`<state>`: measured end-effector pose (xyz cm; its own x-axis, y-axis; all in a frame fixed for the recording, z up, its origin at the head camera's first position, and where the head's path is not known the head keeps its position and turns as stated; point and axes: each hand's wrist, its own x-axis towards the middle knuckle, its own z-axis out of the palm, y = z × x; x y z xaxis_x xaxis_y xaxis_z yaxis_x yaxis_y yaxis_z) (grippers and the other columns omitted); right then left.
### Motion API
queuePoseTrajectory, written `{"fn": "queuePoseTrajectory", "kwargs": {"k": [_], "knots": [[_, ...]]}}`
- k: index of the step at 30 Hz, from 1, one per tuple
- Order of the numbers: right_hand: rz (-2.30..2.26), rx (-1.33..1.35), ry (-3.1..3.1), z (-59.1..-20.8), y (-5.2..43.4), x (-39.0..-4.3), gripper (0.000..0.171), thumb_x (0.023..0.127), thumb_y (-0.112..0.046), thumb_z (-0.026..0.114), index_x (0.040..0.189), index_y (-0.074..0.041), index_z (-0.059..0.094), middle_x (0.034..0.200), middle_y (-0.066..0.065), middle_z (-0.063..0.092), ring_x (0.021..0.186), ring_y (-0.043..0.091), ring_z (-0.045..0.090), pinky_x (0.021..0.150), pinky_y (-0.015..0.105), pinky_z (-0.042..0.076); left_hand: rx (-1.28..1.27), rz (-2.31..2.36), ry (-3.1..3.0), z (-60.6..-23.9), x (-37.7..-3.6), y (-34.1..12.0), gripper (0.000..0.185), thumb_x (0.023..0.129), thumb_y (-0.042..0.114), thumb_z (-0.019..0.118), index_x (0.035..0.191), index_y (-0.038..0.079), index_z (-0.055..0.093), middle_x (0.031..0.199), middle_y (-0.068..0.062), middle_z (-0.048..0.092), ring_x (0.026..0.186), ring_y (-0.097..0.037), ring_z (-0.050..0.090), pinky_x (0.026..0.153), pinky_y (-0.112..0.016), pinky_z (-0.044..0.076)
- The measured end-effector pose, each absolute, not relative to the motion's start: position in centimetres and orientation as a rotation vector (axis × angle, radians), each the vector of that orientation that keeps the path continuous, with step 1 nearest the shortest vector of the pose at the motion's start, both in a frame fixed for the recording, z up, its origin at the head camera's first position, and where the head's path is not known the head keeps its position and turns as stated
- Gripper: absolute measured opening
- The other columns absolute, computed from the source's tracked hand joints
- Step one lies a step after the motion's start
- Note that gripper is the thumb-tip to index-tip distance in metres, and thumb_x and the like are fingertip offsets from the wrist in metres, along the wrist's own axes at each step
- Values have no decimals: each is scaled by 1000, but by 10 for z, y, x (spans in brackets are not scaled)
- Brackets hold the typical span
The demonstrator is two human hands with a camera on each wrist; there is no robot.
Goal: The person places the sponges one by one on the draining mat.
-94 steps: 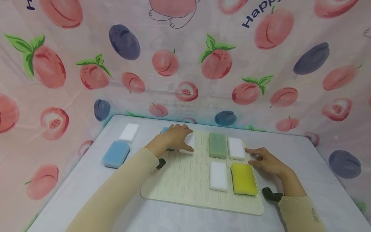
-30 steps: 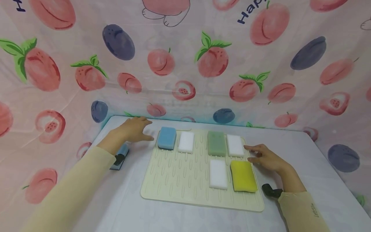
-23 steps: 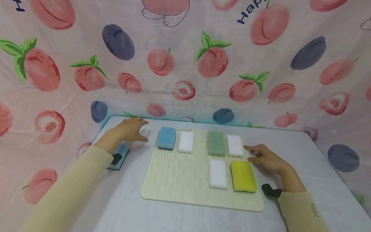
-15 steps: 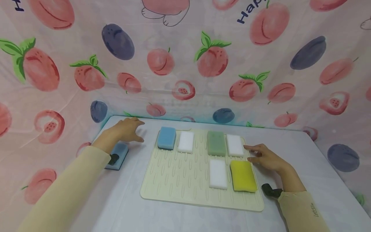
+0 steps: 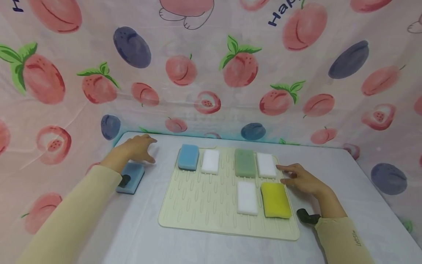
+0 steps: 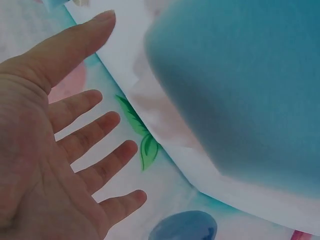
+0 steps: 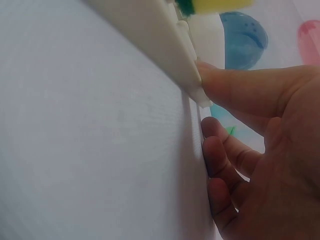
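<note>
Softly spread, the left hand (image 5: pixel 136 148) hovers past a spongy blue block (image 5: pixel 131 176); the right hand (image 5: pixel 304 179), fingers relaxed, touches the ribbed mat (image 5: pixel 197 198).

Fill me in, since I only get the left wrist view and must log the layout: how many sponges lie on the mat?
Observer: Six on the cream mat: back row blue sponge, white sponge, green sponge, second white sponge; front row third white sponge and yellow sponge.
Operator: And the blue one filling my view?
Observer: That other blue sponge lies off the mat, on the table, beside the left wrist.
Operator: Where is the right hand?
Observer: The right hand rests at the mat's right edge, one fingertip against its rim.
</note>
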<state>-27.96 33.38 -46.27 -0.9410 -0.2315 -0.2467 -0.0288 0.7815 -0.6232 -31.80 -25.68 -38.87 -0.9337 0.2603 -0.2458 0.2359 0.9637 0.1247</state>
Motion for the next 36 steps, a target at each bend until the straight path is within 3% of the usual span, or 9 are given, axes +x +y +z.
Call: {"fn": "queuePoseTrajectory", "kwargs": {"k": [7, 23, 36], "knots": [[-946, -196, 2654, -465, 336, -280, 68, 95, -31, 74, 156, -16, 49, 143, 22, 41, 124, 42, 44, 105, 64, 42, 287, 152, 2837, -390, -322, -262, 88, 83, 33, 86, 155, 4, 45, 159, -27, 39, 140, -59, 40, 113, -78, 28], [-940, -176, 2649, -463, 336, -281, 66, 96, -31, 73, 156, -18, 48, 146, 22, 40, 127, 44, 43, 109, 66, 40, 227, 214, 2779, -395, -328, -269, 94, 81, 28, 88, 157, 2, 40, 160, -31, 36, 142, -59, 37, 112, -78, 29], [-953, -170, 2642, -461, 335, -282, 65, 96, -31, 72, 156, -19, 49, 142, 19, 42, 125, 39, 41, 104, 57, 41, 317, 325, 2727, -403, -337, -279, 100, 78, 27, 91, 158, -1, 37, 158, -35, 35, 145, -57, 33, 118, -70, 29]]}}
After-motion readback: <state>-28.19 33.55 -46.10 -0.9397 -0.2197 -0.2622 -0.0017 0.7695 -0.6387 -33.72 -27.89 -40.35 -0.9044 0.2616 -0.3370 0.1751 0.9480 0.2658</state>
